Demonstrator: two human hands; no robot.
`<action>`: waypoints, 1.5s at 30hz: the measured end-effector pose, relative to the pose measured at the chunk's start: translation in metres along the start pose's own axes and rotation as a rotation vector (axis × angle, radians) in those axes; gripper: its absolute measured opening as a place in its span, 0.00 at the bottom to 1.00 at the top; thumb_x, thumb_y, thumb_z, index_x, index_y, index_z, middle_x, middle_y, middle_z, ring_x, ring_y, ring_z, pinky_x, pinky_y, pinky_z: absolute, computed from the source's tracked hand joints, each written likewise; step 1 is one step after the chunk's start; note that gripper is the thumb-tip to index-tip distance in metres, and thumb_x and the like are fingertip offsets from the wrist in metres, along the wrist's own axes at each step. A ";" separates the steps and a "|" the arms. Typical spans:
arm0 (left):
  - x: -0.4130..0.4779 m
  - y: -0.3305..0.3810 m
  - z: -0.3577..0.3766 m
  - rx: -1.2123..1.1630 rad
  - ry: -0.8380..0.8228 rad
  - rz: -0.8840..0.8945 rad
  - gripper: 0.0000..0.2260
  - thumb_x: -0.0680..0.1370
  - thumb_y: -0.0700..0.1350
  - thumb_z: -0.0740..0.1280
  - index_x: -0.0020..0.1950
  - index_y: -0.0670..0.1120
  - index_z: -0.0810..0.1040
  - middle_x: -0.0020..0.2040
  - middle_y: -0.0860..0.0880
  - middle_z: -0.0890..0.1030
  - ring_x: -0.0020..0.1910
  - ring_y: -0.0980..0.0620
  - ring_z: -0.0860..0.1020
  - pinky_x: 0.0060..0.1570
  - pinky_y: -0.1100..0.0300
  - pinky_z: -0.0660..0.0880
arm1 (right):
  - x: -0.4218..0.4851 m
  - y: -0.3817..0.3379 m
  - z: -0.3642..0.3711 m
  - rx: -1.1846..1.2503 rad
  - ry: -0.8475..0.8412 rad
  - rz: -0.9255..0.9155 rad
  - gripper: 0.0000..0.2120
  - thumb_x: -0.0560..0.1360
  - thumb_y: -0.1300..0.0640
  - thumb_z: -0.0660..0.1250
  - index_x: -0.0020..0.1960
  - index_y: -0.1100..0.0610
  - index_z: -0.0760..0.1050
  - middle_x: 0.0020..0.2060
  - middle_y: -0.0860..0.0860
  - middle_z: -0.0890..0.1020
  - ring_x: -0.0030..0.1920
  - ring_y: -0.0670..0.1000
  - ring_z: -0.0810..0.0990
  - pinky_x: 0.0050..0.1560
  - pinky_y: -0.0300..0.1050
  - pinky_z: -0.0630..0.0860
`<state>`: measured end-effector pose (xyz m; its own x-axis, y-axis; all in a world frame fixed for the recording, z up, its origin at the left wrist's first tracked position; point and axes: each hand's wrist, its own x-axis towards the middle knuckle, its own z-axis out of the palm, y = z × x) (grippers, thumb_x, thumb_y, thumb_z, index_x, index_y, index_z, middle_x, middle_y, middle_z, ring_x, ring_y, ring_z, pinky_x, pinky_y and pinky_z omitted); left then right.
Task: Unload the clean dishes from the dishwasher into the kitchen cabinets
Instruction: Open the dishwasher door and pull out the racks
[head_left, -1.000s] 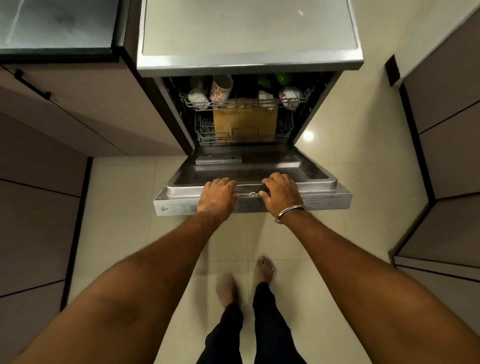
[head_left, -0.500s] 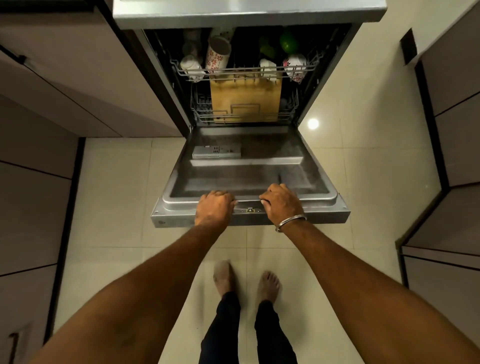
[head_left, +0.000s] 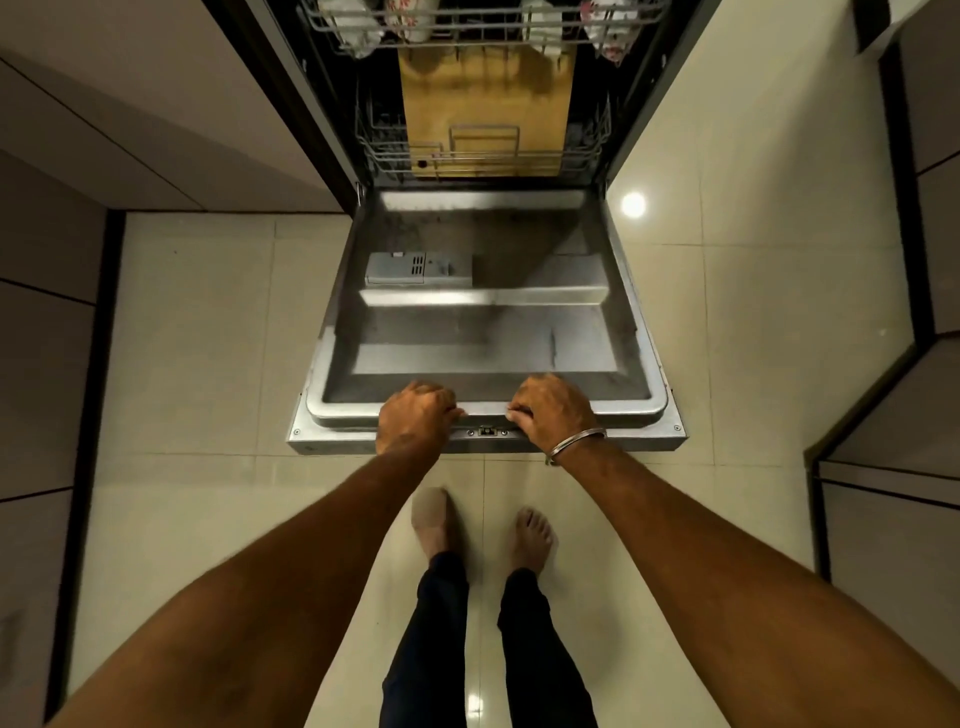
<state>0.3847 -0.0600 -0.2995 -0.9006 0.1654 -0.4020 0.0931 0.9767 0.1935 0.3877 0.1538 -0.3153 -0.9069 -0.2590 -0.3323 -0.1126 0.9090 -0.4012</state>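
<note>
The steel dishwasher door (head_left: 483, 332) lies almost flat, its top edge toward me. My left hand (head_left: 415, 415) and my right hand (head_left: 553, 413) both grip that edge, one on each side of the latch. Beyond the door, the lower rack (head_left: 483, 156) holds an upright wooden cutting board (head_left: 485, 98). The upper rack (head_left: 483, 26) at the top of the view carries white patterned cups (head_left: 605, 26), partly cut off.
Grey-brown cabinet fronts (head_left: 119, 119) line the left side and more cabinets (head_left: 924, 104) the right. Pale floor tiles (head_left: 208, 338) surround the door. My bare feet (head_left: 530, 535) stand just behind the door's edge.
The door has swung further down under both hands, from part-open to almost flat. My view has tilted downward, so the countertop has left the frame.
</note>
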 end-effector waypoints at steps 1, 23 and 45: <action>0.000 -0.001 0.010 -0.001 0.002 0.006 0.11 0.81 0.57 0.67 0.54 0.53 0.84 0.53 0.53 0.83 0.54 0.51 0.78 0.44 0.57 0.67 | 0.000 0.003 0.008 -0.007 -0.017 -0.002 0.06 0.74 0.48 0.73 0.45 0.49 0.86 0.43 0.47 0.82 0.47 0.50 0.78 0.47 0.48 0.79; 0.012 -0.038 0.180 0.071 -0.059 0.126 0.10 0.82 0.55 0.67 0.57 0.53 0.84 0.53 0.51 0.80 0.51 0.52 0.77 0.46 0.57 0.75 | 0.004 0.052 0.163 -0.027 -0.092 0.010 0.07 0.73 0.48 0.74 0.47 0.51 0.84 0.45 0.48 0.82 0.48 0.51 0.78 0.45 0.50 0.80; 0.026 -0.051 0.264 0.124 -0.091 0.106 0.10 0.80 0.50 0.71 0.62 0.54 0.82 0.55 0.51 0.80 0.52 0.51 0.78 0.43 0.57 0.75 | 0.016 0.085 0.258 -0.047 -0.074 0.018 0.09 0.72 0.52 0.76 0.50 0.53 0.83 0.46 0.50 0.80 0.49 0.53 0.78 0.43 0.50 0.79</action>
<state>0.4690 -0.0694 -0.5559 -0.8412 0.2748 -0.4657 0.2421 0.9615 0.1300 0.4684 0.1425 -0.5746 -0.8764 -0.2643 -0.4024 -0.1170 0.9277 -0.3545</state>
